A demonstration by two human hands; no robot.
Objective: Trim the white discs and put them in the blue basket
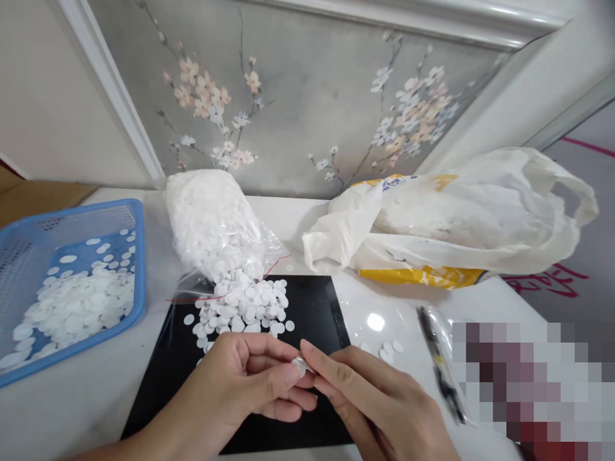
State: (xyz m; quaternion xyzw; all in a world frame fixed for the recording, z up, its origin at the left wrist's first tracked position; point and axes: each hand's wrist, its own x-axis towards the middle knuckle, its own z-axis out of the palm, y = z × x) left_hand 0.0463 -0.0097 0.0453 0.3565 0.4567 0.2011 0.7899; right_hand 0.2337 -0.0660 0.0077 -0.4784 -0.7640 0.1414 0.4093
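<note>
Over a black board [314, 307], my left hand [245, 378] and my right hand [384, 403] meet at the fingertips. Between the left thumb and fingers is a small white disc [298, 365], partly covered by them. The right thumb and forefinger pinch at the same spot, closed on the disc's edge. Just beyond the hands, a pile of white discs [245, 304] spreads across the board. It spills from the mouth of a clear zip bag [209, 218] full of the same discs.
On the left stands a blue plastic basket [139, 256] with many discs inside. A white and yellow carrier bag [432, 224] lies at the back right. Several loose discs [387, 352] and a clear-wrapped black pen [437, 365] lie on the white table right of the board.
</note>
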